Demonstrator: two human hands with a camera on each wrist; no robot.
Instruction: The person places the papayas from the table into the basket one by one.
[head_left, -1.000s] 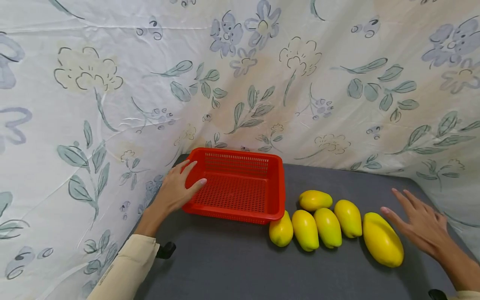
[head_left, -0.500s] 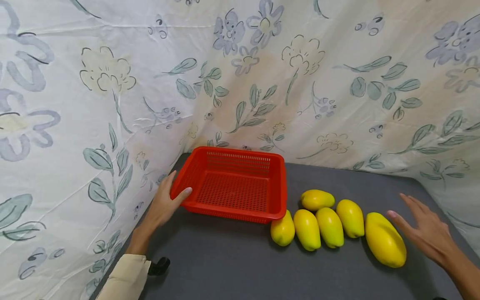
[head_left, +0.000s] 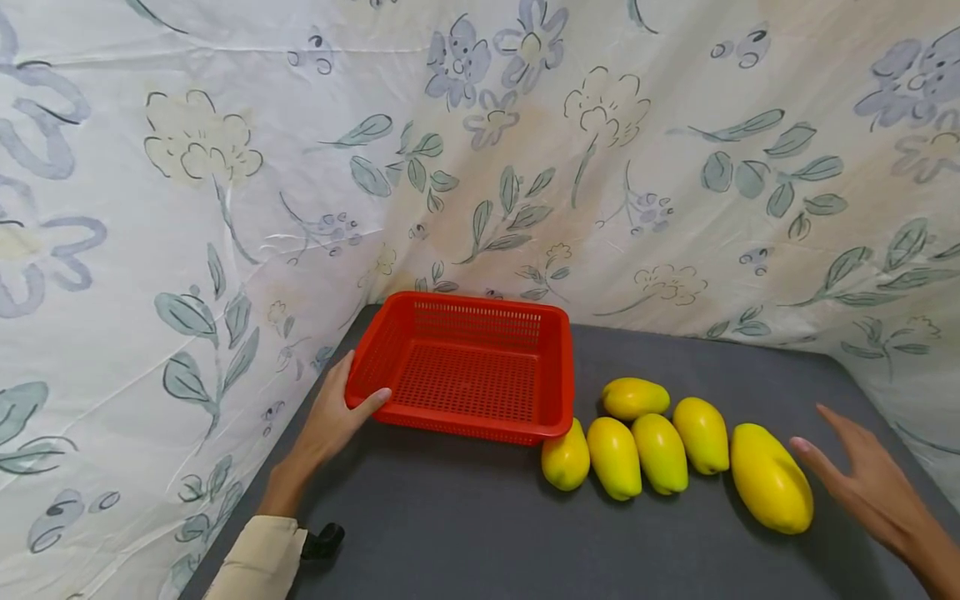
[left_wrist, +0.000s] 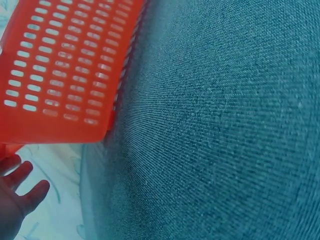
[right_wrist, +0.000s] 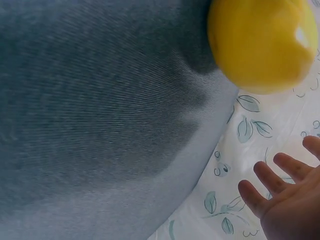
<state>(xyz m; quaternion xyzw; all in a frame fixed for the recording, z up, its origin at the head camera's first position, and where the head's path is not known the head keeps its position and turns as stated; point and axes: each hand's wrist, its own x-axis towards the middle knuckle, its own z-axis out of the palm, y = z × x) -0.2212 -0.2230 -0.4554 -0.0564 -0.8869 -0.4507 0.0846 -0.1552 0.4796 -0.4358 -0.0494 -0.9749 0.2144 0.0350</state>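
Note:
A red plastic basket (head_left: 457, 379) with slotted walls stands at the back of the grey table. My left hand (head_left: 328, 421) grips its left front corner, thumb over the rim and fingers along the outer side. In the left wrist view, some of those fingertips (left_wrist: 36, 194) show below the basket wall (left_wrist: 65, 65). My right hand (head_left: 873, 487) is spread just right of a large yellow papaya-like fruit (head_left: 771, 479), apart from it. The right wrist view has the big fruit (right_wrist: 262, 42) above the straight fingers (right_wrist: 255, 197).
Several smaller yellow mango-like fruits (head_left: 660, 454) lie between the basket and the large fruit; the leftmost one (head_left: 566, 458) sits right at the basket's front right corner. A floral cloth (head_left: 600, 167) hangs behind and beside the grey table (head_left: 480, 525).
My left hand has come down from over the basket's left rim to its left front corner, taking hold there. My right hand has shifted slightly right and down. The fruits have stayed put.

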